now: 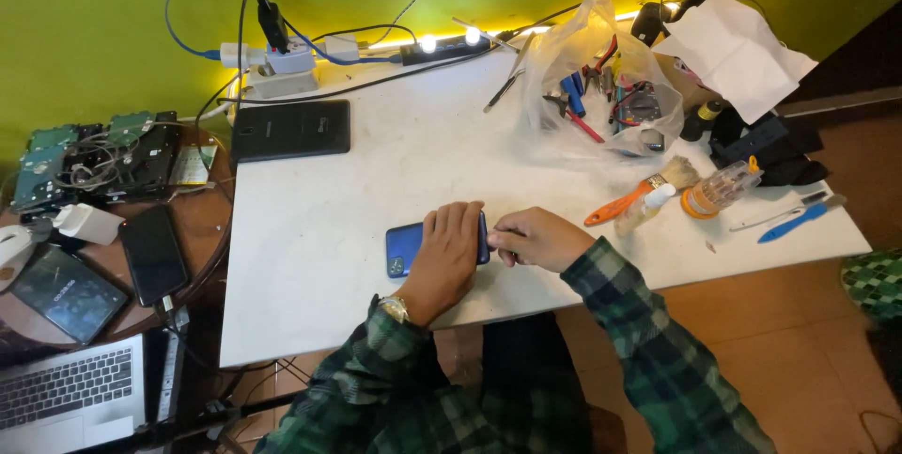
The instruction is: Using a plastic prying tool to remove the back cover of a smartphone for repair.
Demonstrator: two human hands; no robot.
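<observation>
Green plaid sleeves (pixel 648 341) lead up to both hands at the near edge of the white table (pixel 310 228), where a blue smartphone (pixel 404 247) lies flat, back up. Left hand (pixel 446 252) lies spread across it, pressing down; right hand (pixel 536 238) is curled, fingertips pinched at the phone's right end. Thin, stiff, slick and probably breakable, so grip the long edges.

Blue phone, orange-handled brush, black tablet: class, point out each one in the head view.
Blue phone (pixel 405 245), head view: its uncovered left end.
Orange-handled brush (pixel 620 204), head view: middle of the handle.
Black tablet (pixel 291 130), head view: centre of its back.
</observation>
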